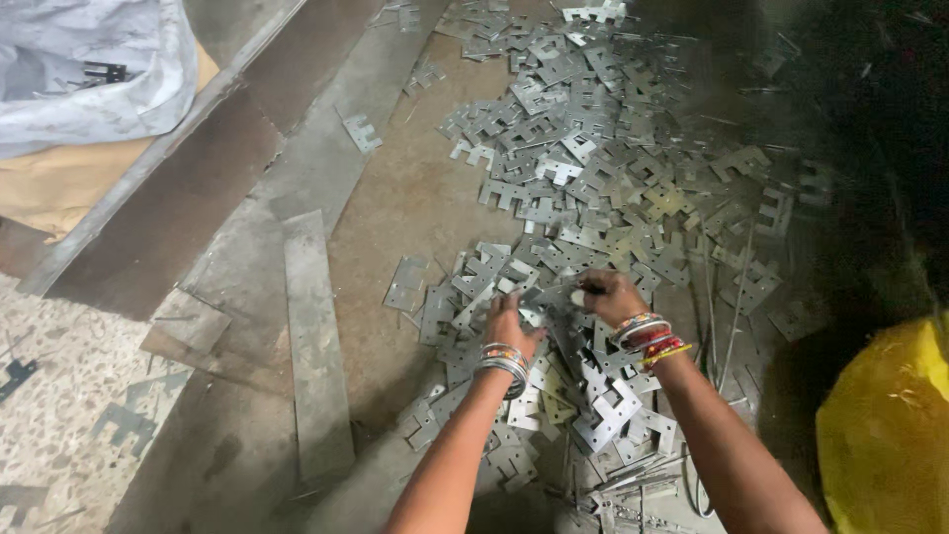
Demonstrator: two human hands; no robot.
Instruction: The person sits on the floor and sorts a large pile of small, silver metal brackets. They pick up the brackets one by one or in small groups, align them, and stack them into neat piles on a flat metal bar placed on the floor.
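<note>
Seen from above, two bare arms reach up from the bottom of the frame into a wide scatter of flat, notched metal plates (583, 168) that covers a worn brown floor from the centre to the top right. The left hand (511, 323), just below the centre, lies palm down with fingers curled onto the plates; whether it grips one cannot be told. Silver bangles (504, 362) circle that wrist. The right hand (605, 297), just to the right of it, is closed, its fingertips pinching what seems to be the edge of a single grey plate (554, 294) that lies between the two hands, though the view is dim there. Red, gold and white bangles (647, 336) ring the right wrist. A long flat metal strip (316, 346) lies at the lower left. A grey sack (89, 69) sits in the upper left corner, and a yellow bag (885, 435) fills the lower right corner.
</note>
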